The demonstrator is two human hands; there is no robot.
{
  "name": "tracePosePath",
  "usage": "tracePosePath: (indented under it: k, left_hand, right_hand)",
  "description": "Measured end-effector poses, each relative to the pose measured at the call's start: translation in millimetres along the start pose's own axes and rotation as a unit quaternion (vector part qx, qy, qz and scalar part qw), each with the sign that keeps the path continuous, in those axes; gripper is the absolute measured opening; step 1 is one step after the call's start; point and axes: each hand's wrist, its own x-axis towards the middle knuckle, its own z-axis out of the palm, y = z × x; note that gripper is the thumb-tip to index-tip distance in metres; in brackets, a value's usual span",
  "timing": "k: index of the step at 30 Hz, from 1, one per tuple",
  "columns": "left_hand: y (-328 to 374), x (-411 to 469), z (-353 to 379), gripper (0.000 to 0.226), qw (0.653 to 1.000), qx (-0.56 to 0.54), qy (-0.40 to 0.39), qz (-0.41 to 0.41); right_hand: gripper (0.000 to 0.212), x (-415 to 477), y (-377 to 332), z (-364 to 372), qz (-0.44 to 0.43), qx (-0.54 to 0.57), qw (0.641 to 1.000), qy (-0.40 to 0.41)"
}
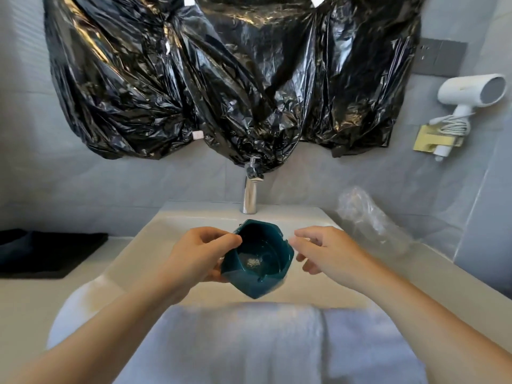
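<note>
A dark teal faceted ashtray point(259, 259) is held over the white sink basin point(144, 239), tilted toward me, with a small pale residue and some wetness at its bottom. My left hand point(199, 254) grips its left side, thumb on the rim and fingers underneath. My right hand point(324, 249) hovers just right of the ashtray with fingers loosely spread, at or just off its right rim and holding nothing.
A chrome faucet point(250, 192) stands behind the basin. Black plastic bags point(227, 73) cover the wall above. A crumpled clear plastic bag point(368, 220) lies on the right counter, a black cloth point(47, 250) on the left. White towels point(266, 345) hang over the front edge. A white hair dryer point(471, 92) hangs on the right wall.
</note>
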Motion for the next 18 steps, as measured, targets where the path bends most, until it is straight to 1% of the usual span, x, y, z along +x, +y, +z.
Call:
tracePosePath:
  k: [2, 6, 8, 12, 15, 18]
  left_hand:
    - [0, 15, -6, 0.018, 1.0, 0.018, 0.023, -0.005]
    - [3, 57, -11, 0.02, 0.998, 0.036, 0.053, -0.026]
    - [3, 81, -8, 0.021, 0.996, 0.048, 0.065, -0.035]
    - [-4, 121, 4, 0.02, 0.993, 0.069, 0.094, -0.032]
    - [-20, 142, 14, 0.025, 0.989, 0.083, 0.124, -0.019]
    - [-33, 154, 12, 0.028, 0.988, 0.032, 0.149, -0.023]
  right_hand:
    - [0.038, 18, 7, 4, -0.012, -0.025, 0.999, 0.027]
    - [0.02, 51, 16, 10, -0.033, -0.042, 0.997, 0.048]
    - [0.014, 66, 16, 12, -0.05, -0.056, 0.996, 0.055]
    - [0.016, 91, 12, 10, -0.079, -0.065, 0.992, 0.073]
    - [0.016, 107, 10, 8, -0.107, -0.092, 0.987, 0.081]
    - [0.016, 125, 6, 9, -0.139, -0.137, 0.976, 0.1]
